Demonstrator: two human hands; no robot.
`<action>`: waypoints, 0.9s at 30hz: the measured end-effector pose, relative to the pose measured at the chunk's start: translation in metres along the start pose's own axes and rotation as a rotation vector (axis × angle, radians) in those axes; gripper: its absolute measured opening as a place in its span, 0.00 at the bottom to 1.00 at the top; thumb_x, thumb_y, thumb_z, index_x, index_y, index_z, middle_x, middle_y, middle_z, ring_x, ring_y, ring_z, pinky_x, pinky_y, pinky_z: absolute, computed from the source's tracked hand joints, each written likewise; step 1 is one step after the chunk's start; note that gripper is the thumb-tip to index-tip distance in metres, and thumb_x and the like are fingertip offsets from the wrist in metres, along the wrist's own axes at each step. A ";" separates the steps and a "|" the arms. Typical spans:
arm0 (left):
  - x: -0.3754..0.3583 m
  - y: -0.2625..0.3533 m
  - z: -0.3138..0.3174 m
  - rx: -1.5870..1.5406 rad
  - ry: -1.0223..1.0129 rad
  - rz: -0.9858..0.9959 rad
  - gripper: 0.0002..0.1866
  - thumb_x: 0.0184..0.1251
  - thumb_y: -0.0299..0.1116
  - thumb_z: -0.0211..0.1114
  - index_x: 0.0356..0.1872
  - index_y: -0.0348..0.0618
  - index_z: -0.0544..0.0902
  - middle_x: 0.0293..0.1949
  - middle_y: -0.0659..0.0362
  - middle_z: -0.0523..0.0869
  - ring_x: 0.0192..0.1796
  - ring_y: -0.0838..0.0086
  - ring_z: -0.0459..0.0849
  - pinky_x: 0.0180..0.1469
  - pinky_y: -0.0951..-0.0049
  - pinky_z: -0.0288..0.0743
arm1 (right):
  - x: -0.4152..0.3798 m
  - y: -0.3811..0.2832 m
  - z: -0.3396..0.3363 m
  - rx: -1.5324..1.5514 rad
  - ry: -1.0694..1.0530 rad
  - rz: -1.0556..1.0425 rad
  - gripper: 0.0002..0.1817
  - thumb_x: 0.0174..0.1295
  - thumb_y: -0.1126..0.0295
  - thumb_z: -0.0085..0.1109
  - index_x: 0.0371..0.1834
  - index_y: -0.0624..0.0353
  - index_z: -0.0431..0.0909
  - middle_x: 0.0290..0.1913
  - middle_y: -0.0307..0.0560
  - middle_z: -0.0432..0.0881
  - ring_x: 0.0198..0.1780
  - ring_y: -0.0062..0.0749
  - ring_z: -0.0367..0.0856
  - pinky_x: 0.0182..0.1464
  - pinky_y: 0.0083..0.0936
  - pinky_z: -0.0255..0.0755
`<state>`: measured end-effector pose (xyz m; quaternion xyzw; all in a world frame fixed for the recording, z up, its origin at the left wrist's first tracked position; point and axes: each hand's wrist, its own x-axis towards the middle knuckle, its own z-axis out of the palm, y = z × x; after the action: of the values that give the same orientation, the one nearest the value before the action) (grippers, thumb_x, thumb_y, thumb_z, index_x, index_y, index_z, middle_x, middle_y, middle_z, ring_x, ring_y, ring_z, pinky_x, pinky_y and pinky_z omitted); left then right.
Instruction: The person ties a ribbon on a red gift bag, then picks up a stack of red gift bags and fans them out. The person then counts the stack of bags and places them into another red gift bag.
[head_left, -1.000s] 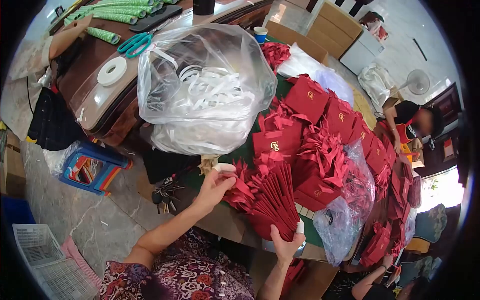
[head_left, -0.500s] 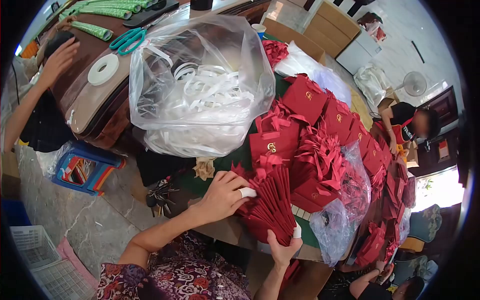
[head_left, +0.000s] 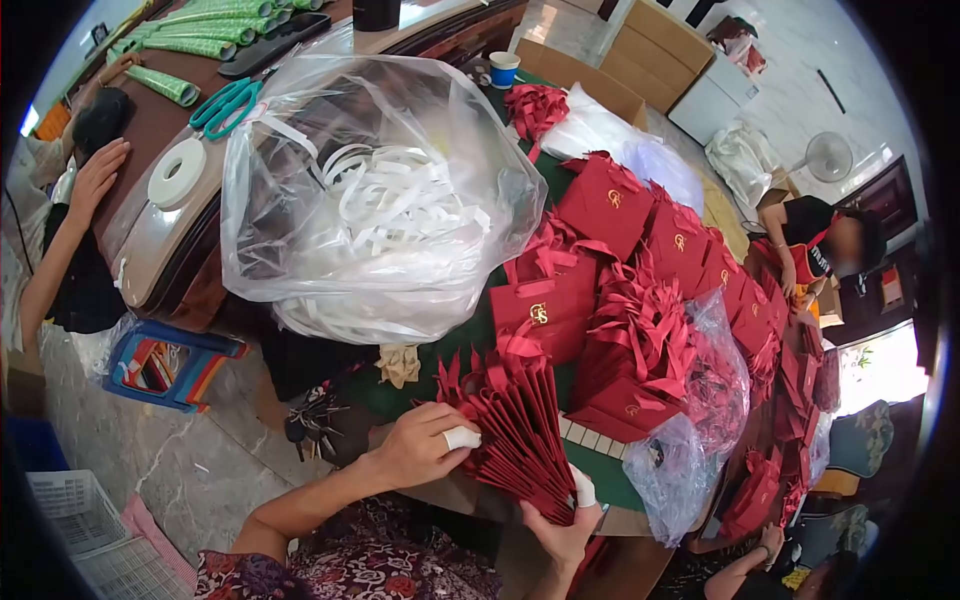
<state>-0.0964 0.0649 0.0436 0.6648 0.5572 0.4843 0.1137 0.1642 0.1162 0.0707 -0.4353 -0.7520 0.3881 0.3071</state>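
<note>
A fanned stack of flat red paper gift bags (head_left: 515, 425) with ribbon handles is between my two hands, tilted at the table's near edge. My left hand (head_left: 425, 447), white tape round one finger, has its fingers curled on the stack's left side. My right hand (head_left: 562, 525), also with a taped finger, grips the lower right corner between thumb and fingers. Just beyond, a red gift bag (head_left: 540, 312) with a gold logo stands on the green table surface (head_left: 445, 352). A heap of red ribbon handles (head_left: 640, 330) tops more bags to the right.
A clear plastic bag of white strips (head_left: 400, 200) bulges at the upper left, near teal scissors (head_left: 226, 108) and a white tape roll (head_left: 177, 172). A crumpled clear bag (head_left: 665, 470) lies right. Keys (head_left: 315, 420) hang by the edge. Other people sit left and right.
The bag stack has shifted slightly down and is fanned wider. Both my hands moved lower with it, the left one also leftward. The other person's hand at left moved down and away.
</note>
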 end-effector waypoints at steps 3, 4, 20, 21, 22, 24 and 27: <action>-0.007 -0.002 0.005 -0.019 0.033 -0.071 0.14 0.48 0.22 0.75 0.37 0.45 0.85 0.35 0.60 0.86 0.36 0.67 0.84 0.39 0.69 0.77 | 0.007 -0.005 -0.001 -0.133 -0.028 -0.154 0.39 0.39 0.73 0.79 0.59 0.66 0.73 0.47 0.51 0.84 0.47 0.32 0.85 0.52 0.27 0.77; -0.008 0.000 0.004 -0.019 0.029 -0.071 0.14 0.48 0.22 0.75 0.37 0.45 0.85 0.35 0.60 0.86 0.36 0.67 0.84 0.39 0.69 0.77 | 0.006 -0.004 0.000 -0.109 -0.020 -0.136 0.39 0.39 0.73 0.80 0.59 0.66 0.73 0.47 0.52 0.84 0.47 0.33 0.85 0.52 0.27 0.77; 0.002 0.010 -0.001 0.102 0.094 -0.092 0.12 0.47 0.30 0.80 0.33 0.48 0.86 0.30 0.64 0.82 0.31 0.69 0.78 0.34 0.71 0.72 | 0.008 -0.009 -0.001 0.008 -0.026 -0.064 0.36 0.40 0.73 0.81 0.57 0.65 0.76 0.52 0.63 0.83 0.55 0.47 0.85 0.56 0.34 0.81; 0.001 0.012 -0.001 0.112 0.109 -0.089 0.13 0.46 0.30 0.81 0.32 0.47 0.86 0.27 0.64 0.82 0.29 0.70 0.77 0.32 0.72 0.70 | 0.008 -0.010 -0.002 0.007 -0.026 -0.061 0.36 0.40 0.73 0.81 0.57 0.65 0.76 0.52 0.63 0.83 0.55 0.47 0.85 0.56 0.34 0.81; 0.000 0.015 0.000 0.111 0.107 -0.089 0.13 0.46 0.30 0.81 0.32 0.47 0.86 0.27 0.64 0.82 0.29 0.70 0.77 0.32 0.72 0.70 | 0.009 -0.010 -0.002 0.010 -0.030 -0.060 0.36 0.40 0.73 0.81 0.57 0.65 0.76 0.52 0.63 0.83 0.55 0.46 0.85 0.56 0.34 0.81; -0.002 0.021 0.001 0.076 0.167 -0.350 0.16 0.44 0.33 0.83 0.32 0.48 0.84 0.23 0.65 0.80 0.27 0.71 0.76 0.32 0.70 0.70 | 0.009 -0.010 -0.001 0.014 -0.033 -0.057 0.36 0.40 0.73 0.81 0.57 0.65 0.76 0.52 0.63 0.83 0.55 0.46 0.85 0.56 0.34 0.81; 0.000 0.023 -0.006 0.098 0.158 -0.301 0.18 0.43 0.35 0.85 0.33 0.48 0.83 0.23 0.65 0.80 0.26 0.71 0.75 0.32 0.68 0.69 | 0.010 -0.009 -0.001 0.012 -0.018 -0.099 0.37 0.40 0.73 0.81 0.57 0.65 0.76 0.53 0.63 0.83 0.55 0.46 0.85 0.56 0.33 0.81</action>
<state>-0.0867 0.0546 0.0626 0.5386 0.6806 0.4848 0.1081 0.1569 0.1221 0.0804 -0.3921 -0.7730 0.3810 0.3217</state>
